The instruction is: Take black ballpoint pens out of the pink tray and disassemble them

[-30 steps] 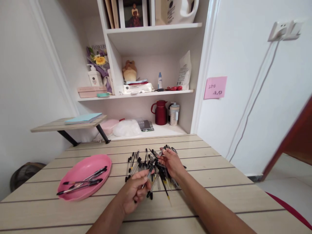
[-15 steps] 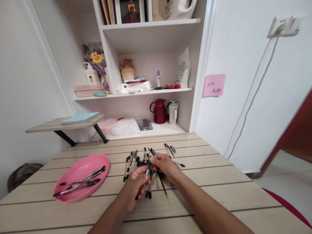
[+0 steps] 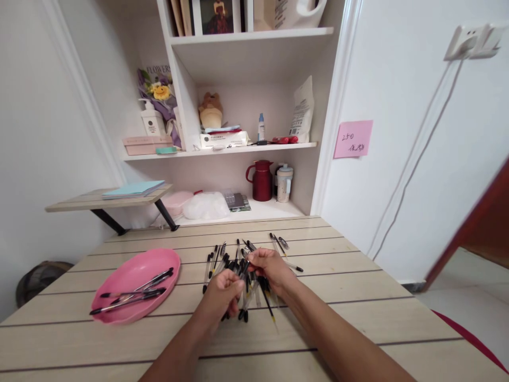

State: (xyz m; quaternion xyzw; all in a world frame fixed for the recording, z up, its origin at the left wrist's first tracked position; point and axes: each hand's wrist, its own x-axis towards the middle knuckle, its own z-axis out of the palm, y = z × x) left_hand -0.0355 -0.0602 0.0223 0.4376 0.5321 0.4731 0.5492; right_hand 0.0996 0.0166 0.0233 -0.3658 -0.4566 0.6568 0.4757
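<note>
My left hand (image 3: 222,297) is closed round a black gel pen (image 3: 244,270), its upper part showing between my two hands. With thumb and forefinger, my right hand (image 3: 271,268) pinches the pen's far end; whether that end is a separate piece is hidden by my fingers. Under and around both hands lies a loose pile of pen parts (image 3: 220,265), with clear barrels, black caps and thin refills. One dark refill with a yellow section (image 3: 268,304) sticks out below my right hand. To the left, a pink plate (image 3: 119,276) holds several black pens (image 3: 139,293).
Behind the wooden table (image 3: 338,329) stands a white shelf unit (image 3: 254,38) with a red jug (image 3: 262,181) and a pale cup (image 3: 283,183). A small raised wooden stand (image 3: 75,201) with blue paper (image 3: 135,189) is at the back left.
Both hands stay over the pile, and my left hand has turned slightly, so less of the pen shows. The whole view has shifted a little.
</note>
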